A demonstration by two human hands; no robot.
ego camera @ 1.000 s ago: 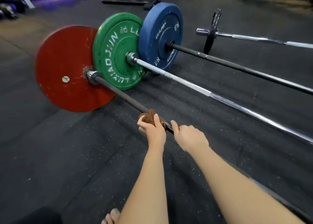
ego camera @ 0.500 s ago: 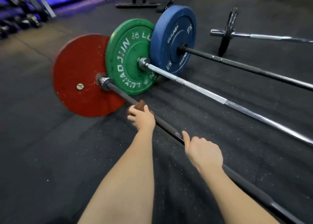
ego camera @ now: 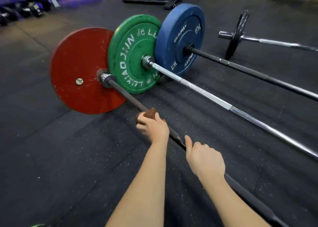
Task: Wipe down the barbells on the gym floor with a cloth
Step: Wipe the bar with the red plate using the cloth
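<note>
The nearest barbell has a dark shaft (ego camera: pixel 128 96) and a red plate (ego camera: pixel 77 67). My left hand (ego camera: pixel 152 126) grips a brown cloth (ego camera: pixel 150 113) wrapped round that shaft, a short way from the red plate. My right hand (ego camera: pixel 204 159) holds the same shaft lower down, fingers curled round it and thumb lying along the bar. Beyond it lie a silver barbell (ego camera: pixel 206 93) with a green plate (ego camera: pixel 132 54) and a black barbell (ego camera: pixel 258 73) with a blue plate (ego camera: pixel 180 37).
A fourth barbell (ego camera: pixel 275 42) with a thin black plate (ego camera: pixel 236 34) lies at the far right. Dumbbell racks (ego camera: pixel 20 8) line the far left under blue light. A black bench frame (ego camera: pixel 146 0) stands at the back. The floor is dark rubber matting (ego camera: pixel 60 158).
My left hand with the cloth slid up the shaft toward the red plate between the first and second frames. Both hands have held their places on the shaft since.
</note>
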